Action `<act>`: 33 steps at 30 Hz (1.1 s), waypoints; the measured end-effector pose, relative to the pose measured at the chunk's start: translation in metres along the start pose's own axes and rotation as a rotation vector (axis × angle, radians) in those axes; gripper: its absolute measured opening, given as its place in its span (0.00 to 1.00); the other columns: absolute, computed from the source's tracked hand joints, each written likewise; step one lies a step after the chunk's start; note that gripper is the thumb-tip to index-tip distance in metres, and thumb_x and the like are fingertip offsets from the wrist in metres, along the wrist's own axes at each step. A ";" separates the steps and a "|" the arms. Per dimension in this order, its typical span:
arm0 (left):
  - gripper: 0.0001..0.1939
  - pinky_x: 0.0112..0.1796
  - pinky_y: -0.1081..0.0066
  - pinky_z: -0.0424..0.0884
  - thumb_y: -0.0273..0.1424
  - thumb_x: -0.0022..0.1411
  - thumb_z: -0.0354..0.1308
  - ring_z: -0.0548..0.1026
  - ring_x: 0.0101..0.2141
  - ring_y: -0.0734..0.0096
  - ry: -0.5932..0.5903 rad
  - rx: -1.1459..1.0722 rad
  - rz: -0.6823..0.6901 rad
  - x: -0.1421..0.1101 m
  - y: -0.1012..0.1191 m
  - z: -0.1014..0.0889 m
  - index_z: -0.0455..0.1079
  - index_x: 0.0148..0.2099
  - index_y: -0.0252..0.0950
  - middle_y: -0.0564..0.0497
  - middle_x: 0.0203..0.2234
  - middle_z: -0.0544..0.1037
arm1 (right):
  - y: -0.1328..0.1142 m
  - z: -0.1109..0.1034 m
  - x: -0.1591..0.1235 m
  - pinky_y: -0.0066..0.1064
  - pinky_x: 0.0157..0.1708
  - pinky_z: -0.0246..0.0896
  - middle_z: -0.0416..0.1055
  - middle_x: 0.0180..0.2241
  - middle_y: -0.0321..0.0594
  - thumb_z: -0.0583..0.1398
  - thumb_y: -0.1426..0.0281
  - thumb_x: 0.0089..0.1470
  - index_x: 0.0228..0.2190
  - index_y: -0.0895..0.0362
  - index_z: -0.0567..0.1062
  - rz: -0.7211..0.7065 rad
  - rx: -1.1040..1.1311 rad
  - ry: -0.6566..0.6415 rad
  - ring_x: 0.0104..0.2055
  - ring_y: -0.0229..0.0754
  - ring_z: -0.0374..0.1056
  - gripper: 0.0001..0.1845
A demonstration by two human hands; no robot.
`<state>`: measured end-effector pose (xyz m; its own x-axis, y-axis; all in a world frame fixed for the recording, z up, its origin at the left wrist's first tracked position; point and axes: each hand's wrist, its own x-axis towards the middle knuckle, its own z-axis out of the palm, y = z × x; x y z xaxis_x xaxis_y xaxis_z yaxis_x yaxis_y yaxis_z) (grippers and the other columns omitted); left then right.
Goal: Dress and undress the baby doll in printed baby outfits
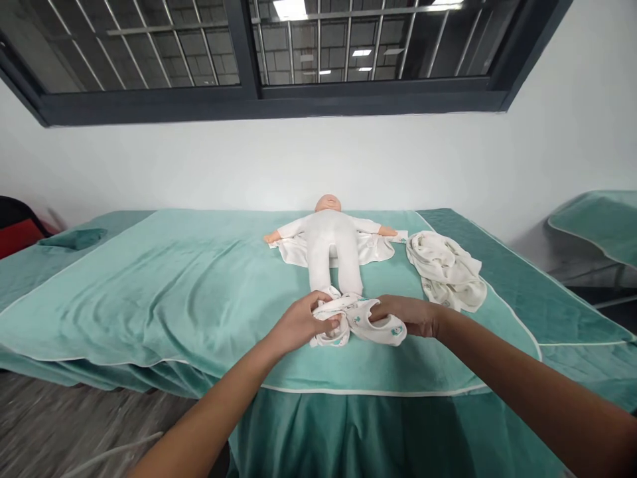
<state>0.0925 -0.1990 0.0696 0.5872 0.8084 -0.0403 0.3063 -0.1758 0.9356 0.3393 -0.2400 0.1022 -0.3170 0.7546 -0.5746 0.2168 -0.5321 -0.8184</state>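
Observation:
A baby doll (331,229) in a white bodysuit lies on its back, arms spread and legs toward me. Beneath its torso is an open white garment (293,251). White baby pants (381,332) with small green prints are bunched at the doll's feet, which the cloth and my fingers partly hide. My left hand (301,322) pinches the bunched cloth by the foot on the left, thumb in front. On the other side my right hand (405,313) reaches into a round opening of the pants and grips the cloth, its fingertips hidden inside.
A crumpled white cloth (445,269) lies right of the doll. Green sheets (199,292) with pale piping cover the bed, wrinkled at left. Behind it stand a white wall (199,166) and a barred window (259,99). A black and red object (20,229) is at far left.

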 end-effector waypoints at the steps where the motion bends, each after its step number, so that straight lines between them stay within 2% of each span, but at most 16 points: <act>1: 0.17 0.36 0.71 0.70 0.38 0.54 0.65 0.77 0.36 0.65 -0.015 -0.030 -0.016 -0.002 0.002 -0.001 0.71 0.46 0.39 0.52 0.36 0.80 | 0.000 0.001 0.000 0.25 0.23 0.52 0.67 0.22 0.35 0.67 0.67 0.40 0.22 0.60 0.76 0.004 0.028 -0.024 0.24 0.34 0.59 0.09; 5: 0.13 0.38 0.68 0.71 0.32 0.55 0.60 0.78 0.38 0.61 0.035 0.182 -0.032 -0.010 0.004 0.003 0.75 0.44 0.42 0.53 0.38 0.82 | 0.002 0.008 -0.003 0.27 0.26 0.58 0.71 0.22 0.37 0.69 0.67 0.41 0.19 0.60 0.75 0.012 0.092 -0.101 0.24 0.36 0.63 0.10; 7: 0.16 0.41 0.67 0.71 0.29 0.54 0.58 0.79 0.41 0.60 0.051 0.239 -0.008 -0.009 0.004 0.004 0.76 0.45 0.43 0.53 0.40 0.82 | 0.003 0.010 -0.004 0.28 0.27 0.60 0.73 0.23 0.37 0.70 0.67 0.41 0.19 0.59 0.75 -0.022 0.100 -0.091 0.25 0.37 0.65 0.11; 11: 0.22 0.42 0.68 0.71 0.26 0.51 0.57 0.78 0.41 0.63 0.069 0.152 -0.021 -0.004 0.001 -0.001 0.75 0.50 0.42 0.54 0.43 0.82 | 0.005 0.005 -0.004 0.28 0.32 0.63 0.77 0.28 0.40 0.71 0.62 0.42 0.26 0.60 0.78 -0.141 0.098 -0.016 0.30 0.39 0.70 0.14; 14: 0.23 0.41 0.69 0.71 0.25 0.49 0.57 0.78 0.40 0.63 0.069 0.122 -0.038 0.000 0.004 -0.008 0.76 0.48 0.41 0.55 0.40 0.82 | 0.003 0.003 -0.006 0.31 0.37 0.66 0.79 0.34 0.43 0.71 0.56 0.44 0.33 0.60 0.80 -0.247 0.092 -0.008 0.36 0.43 0.73 0.21; 17: 0.21 0.41 0.69 0.71 0.24 0.48 0.57 0.77 0.41 0.62 0.026 0.005 -0.040 0.002 0.015 -0.023 0.76 0.46 0.38 0.52 0.40 0.81 | -0.007 0.004 -0.011 0.33 0.40 0.66 0.79 0.35 0.44 0.66 0.47 0.50 0.35 0.59 0.80 -0.342 0.093 0.021 0.38 0.45 0.74 0.26; 19: 0.21 0.42 0.69 0.72 0.26 0.50 0.59 0.77 0.44 0.61 -0.010 -0.111 -0.006 0.004 0.026 -0.039 0.75 0.48 0.38 0.50 0.43 0.80 | -0.021 0.002 -0.014 0.35 0.40 0.66 0.78 0.34 0.43 0.61 0.43 0.53 0.34 0.58 0.79 -0.409 0.071 0.084 0.37 0.45 0.73 0.29; 21: 0.21 0.42 0.68 0.72 0.32 0.53 0.62 0.77 0.47 0.59 -0.057 -0.175 0.046 0.006 0.041 -0.057 0.74 0.51 0.39 0.48 0.46 0.79 | -0.039 -0.002 -0.016 0.35 0.39 0.65 0.78 0.34 0.41 0.60 0.42 0.54 0.33 0.57 0.78 -0.464 -0.064 0.141 0.37 0.46 0.72 0.30; 23: 0.22 0.41 0.68 0.73 0.38 0.52 0.67 0.77 0.46 0.57 -0.163 -0.102 0.074 0.009 0.058 -0.075 0.74 0.50 0.39 0.47 0.45 0.79 | -0.059 -0.008 -0.016 0.34 0.35 0.62 0.77 0.33 0.39 0.62 0.43 0.52 0.29 0.56 0.78 -0.458 -0.365 0.172 0.35 0.45 0.70 0.27; 26: 0.22 0.34 0.70 0.70 0.42 0.43 0.73 0.77 0.37 0.61 -0.308 0.217 0.091 0.015 0.084 -0.095 0.77 0.41 0.40 0.50 0.34 0.80 | -0.091 -0.013 -0.019 0.32 0.27 0.53 0.72 0.25 0.36 0.68 0.46 0.45 0.23 0.55 0.75 -0.357 -0.896 0.220 0.26 0.40 0.64 0.24; 29: 0.18 0.31 0.72 0.64 0.48 0.49 0.68 0.73 0.30 0.66 -0.417 0.571 0.106 0.025 0.111 -0.107 0.76 0.35 0.41 0.52 0.28 0.76 | -0.124 -0.010 -0.027 0.32 0.28 0.48 0.70 0.24 0.35 0.70 0.49 0.42 0.23 0.55 0.75 -0.322 -1.192 0.286 0.24 0.38 0.61 0.23; 31: 0.20 0.28 0.72 0.60 0.52 0.56 0.62 0.69 0.27 0.68 -0.401 0.729 0.125 0.033 0.129 -0.112 0.74 0.32 0.38 0.51 0.26 0.74 | -0.148 -0.006 -0.036 0.31 0.30 0.49 0.71 0.27 0.35 0.70 0.49 0.43 0.28 0.55 0.77 -0.314 -1.302 0.341 0.27 0.39 0.64 0.23; 33: 0.23 0.27 0.72 0.56 0.53 0.58 0.58 0.65 0.24 0.71 -0.303 0.808 0.142 0.040 0.147 -0.114 0.72 0.30 0.37 0.51 0.24 0.71 | -0.172 -0.002 -0.046 0.31 0.32 0.51 0.71 0.27 0.35 0.69 0.48 0.44 0.30 0.56 0.78 -0.313 -1.375 0.370 0.30 0.40 0.66 0.24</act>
<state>0.0755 -0.1284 0.2451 0.7987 0.5850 -0.1409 0.5852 -0.7008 0.4079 0.3184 -0.1829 0.2696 -0.3116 0.9348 -0.1703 0.9463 0.2890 -0.1447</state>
